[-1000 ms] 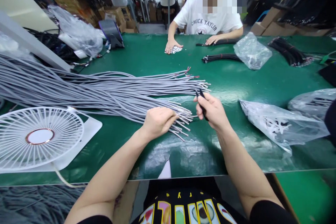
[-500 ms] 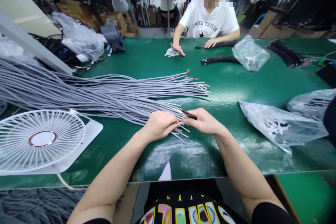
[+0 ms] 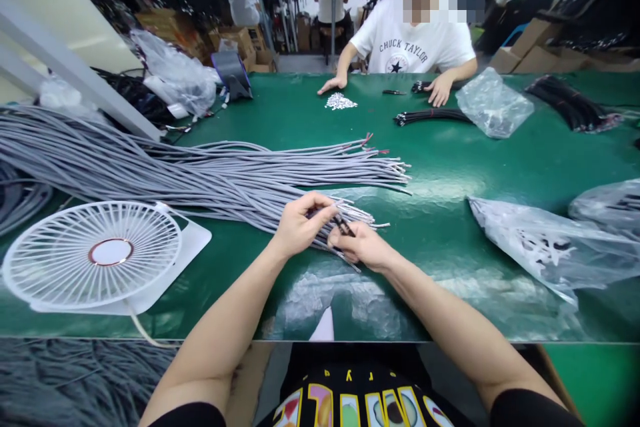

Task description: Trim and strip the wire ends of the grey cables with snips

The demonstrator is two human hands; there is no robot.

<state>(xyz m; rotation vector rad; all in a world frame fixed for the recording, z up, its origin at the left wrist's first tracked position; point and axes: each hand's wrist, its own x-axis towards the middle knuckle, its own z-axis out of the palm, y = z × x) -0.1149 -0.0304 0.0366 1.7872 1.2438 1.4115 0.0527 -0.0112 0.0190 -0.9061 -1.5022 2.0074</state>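
A long bundle of grey cables (image 3: 175, 177) lies across the green table (image 3: 450, 167), its stripped ends pointing right. My left hand (image 3: 300, 223) pinches one grey cable near its end, fingers closed on it. My right hand (image 3: 363, 247) is right beside it, closed on a small black tool (image 3: 344, 225) whose tip touches the cable ends between the two hands. Both hands rest over the near cable ends.
A white desk fan (image 3: 95, 255) lies flat at the near left. Clear plastic bags (image 3: 540, 240) sit at the right. Across the table a person in a white shirt (image 3: 415, 47) works by a pile of small metal parts (image 3: 340, 102) and black cables (image 3: 430, 117).
My right hand has come down and left with the black tool, from beside the cable ends to right against my left hand. My left hand has lifted one cable a little.
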